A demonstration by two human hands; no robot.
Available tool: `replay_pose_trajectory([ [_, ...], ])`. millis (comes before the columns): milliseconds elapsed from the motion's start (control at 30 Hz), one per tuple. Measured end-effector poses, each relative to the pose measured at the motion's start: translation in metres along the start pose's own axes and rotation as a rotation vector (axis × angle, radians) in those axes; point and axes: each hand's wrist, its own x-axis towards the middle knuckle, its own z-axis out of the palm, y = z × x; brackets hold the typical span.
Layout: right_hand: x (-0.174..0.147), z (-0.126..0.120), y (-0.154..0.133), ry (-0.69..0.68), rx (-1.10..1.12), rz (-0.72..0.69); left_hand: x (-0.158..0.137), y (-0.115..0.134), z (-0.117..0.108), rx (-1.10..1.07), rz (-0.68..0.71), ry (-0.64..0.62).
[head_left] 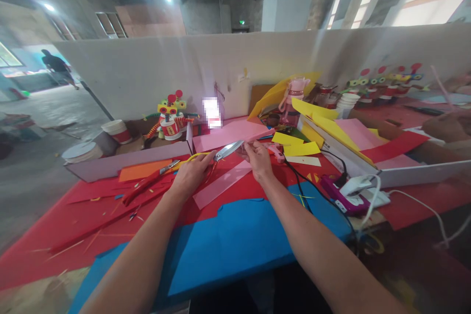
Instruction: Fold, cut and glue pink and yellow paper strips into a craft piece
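Note:
My left hand (pixel 191 174) is closed around the handle of a pair of scissors (pixel 228 149), whose silver blades point right and slightly up. Close to the blade tips, my right hand (pixel 258 161) is pinched together; the small thing at its fingertips is too unclear to name. Below the hands a pink paper strip (pixel 222 185) lies slantwise on the red table covering, its upper end partly behind my right hand. Just right of that hand is a pink glue gun (pixel 275 151) with a black cord.
Red-handled shears (pixel 147 182) lie at left. Behind them, a box (pixel 128 162) holds paper-cup robots (pixel 171 125). A purple power strip (pixel 344 196) with white plugs sits right, beside a box (pixel 423 174) of coloured paper. Blue sheeting (pixel 235 240) covers the near edge. Far left, a person (pixel 57 66) stands.

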Motion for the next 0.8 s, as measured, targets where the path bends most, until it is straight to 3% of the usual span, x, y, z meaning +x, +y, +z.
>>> replay_pose_trajectory([
  [800,-0.0059,0.0064,-0.0017,-0.017,-0.027,0.044,-0.0002,-0.0070,0.0077,-0.049,0.043,0.032],
])
